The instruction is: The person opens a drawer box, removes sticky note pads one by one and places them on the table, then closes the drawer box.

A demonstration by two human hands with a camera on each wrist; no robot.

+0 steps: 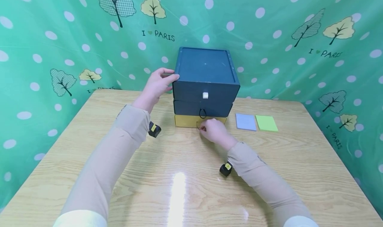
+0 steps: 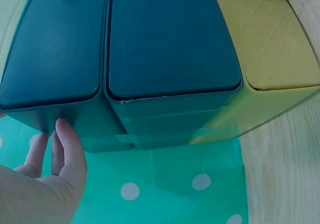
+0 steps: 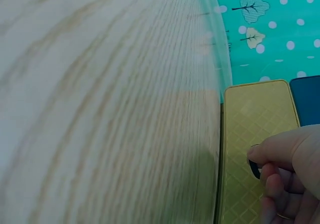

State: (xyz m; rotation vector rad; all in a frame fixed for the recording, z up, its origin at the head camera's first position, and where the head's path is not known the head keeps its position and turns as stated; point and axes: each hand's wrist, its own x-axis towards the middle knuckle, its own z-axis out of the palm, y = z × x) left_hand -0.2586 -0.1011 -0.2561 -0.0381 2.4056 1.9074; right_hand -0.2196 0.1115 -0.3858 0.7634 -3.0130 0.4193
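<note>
A stack of drawer boxes has two dark blue units (image 1: 206, 65) above a yellow drawer (image 1: 185, 120). My left hand (image 1: 158, 84) rests its fingers and thumb against the upper left side of the top blue unit; in the left wrist view the left hand (image 2: 57, 179) touches that side wall without curling round it. Low at the front, my right hand (image 1: 214, 130) is at the yellow drawer. Its thumb and fingers pinch the black ring pull (image 3: 254, 170) there. The top drawer has a white knob (image 1: 205, 95), the middle one a black ring (image 1: 202, 113).
Right of the stack lie a blue sticky-note pad (image 1: 246, 121) and a green sticky-note pad (image 1: 266, 123) on the wooden table (image 1: 104, 147). Wrist-worn black devices sit by the left wrist (image 1: 154, 129) and right wrist (image 1: 226, 169). A green dotted cloth (image 1: 191, 30) hangs behind.
</note>
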